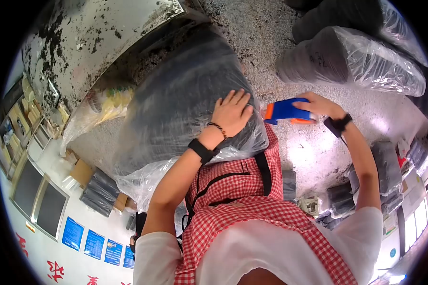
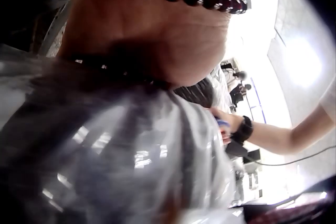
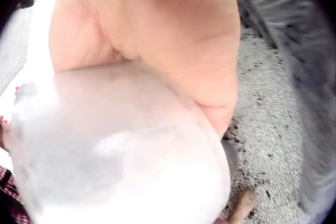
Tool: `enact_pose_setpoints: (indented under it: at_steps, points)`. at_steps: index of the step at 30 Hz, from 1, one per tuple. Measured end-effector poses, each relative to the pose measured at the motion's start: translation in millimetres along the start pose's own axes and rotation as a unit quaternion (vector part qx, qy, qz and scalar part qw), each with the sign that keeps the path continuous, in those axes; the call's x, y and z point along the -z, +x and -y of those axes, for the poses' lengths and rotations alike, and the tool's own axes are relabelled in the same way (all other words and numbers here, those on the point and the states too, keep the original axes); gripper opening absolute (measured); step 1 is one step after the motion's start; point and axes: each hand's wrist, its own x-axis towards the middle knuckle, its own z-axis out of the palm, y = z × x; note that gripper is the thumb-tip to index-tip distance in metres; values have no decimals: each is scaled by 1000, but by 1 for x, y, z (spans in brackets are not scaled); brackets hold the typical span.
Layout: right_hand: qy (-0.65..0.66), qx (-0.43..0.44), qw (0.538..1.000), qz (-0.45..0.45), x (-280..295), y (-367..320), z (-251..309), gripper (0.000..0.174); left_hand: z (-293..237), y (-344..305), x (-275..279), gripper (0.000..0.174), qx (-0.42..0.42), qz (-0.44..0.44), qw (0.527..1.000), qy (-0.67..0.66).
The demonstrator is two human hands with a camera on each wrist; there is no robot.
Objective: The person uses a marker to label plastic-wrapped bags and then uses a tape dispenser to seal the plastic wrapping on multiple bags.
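Observation:
A big dark bundle wrapped in clear plastic point(image 1: 180, 95) leans against the person's checked apron in the head view. My left hand point(image 1: 231, 114) rests on its upper face, fingers spread and fairly straight. In the left wrist view the shiny plastic film point(image 2: 131, 150) lies right under the palm. Just right of the bundle's edge, my right hand point(image 1: 318, 105) grips a blue and orange tape dispenser point(image 1: 285, 110), its orange end close to the plastic. A pale, rounded roll of tape point(image 3: 126, 145) fills much of the right wrist view below the palm.
More plastic-wrapped dark rolls point(image 1: 352, 61) lie on the speckled floor point(image 1: 259, 33) at upper right. A stained white panel point(image 1: 100, 38) stands at upper left. Cardboard point(image 1: 82, 172) and wrapped bundles point(image 1: 100, 192) sit along the left wall, with others point(image 1: 387, 168) at right.

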Motion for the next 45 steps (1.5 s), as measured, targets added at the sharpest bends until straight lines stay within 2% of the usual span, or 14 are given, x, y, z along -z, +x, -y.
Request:
enact_pose_setpoints:
  at_steps: [3,10,13,18,22,25,28,29,30,31,36,38,40,45]
  points:
    - [-129,10,984,126,18,41,72,43,-11,6,17,56,23,143,989,26]
    - [-393,83,904,146,-2,55,152,43,19,-118,27,85,6,73,989,125]
    - [-574,184,790,114,-19,59,158,36,45,-201,39,84,71,74,981,163]
    - [-675,152,707,145,-39,49,184,34,106,-270,-2,75,39,-132,946,294]
    - [-569,74,814,92,-26,32,134,41,120,-266,-17,69,14,-204,947,248]
    - [-221,-88,971,-25,-18,20,77,46,119,-262,-15,62,28,-219,949,226]
    - [-51,-104,992,-57,-15,17,42,42,103,-262,4,62,31,-205,963,172]
    - [-53,-255,965,-17,-25,6,31,40,91,-259,17,57,45,-191,972,133]
    - [-162,-202,963,77,-29,7,-5,39,77,-251,36,57,38,-185,972,141]
    - [-123,-281,948,82,-44,2,-36,40,61,-236,55,56,-4,-202,971,126]
    - [-62,-249,966,-16,-66,-33,-43,45,-11,-82,79,54,-205,-178,961,60]
    - [-130,-195,971,-49,-60,-26,-64,49,-29,-4,51,47,-258,-122,951,117]
    - [-131,-207,961,-127,-56,-23,-57,52,-78,58,62,49,-90,295,933,187]
    - [-116,-92,942,-302,-49,-13,-17,49,-78,54,-10,37,-206,247,922,214]
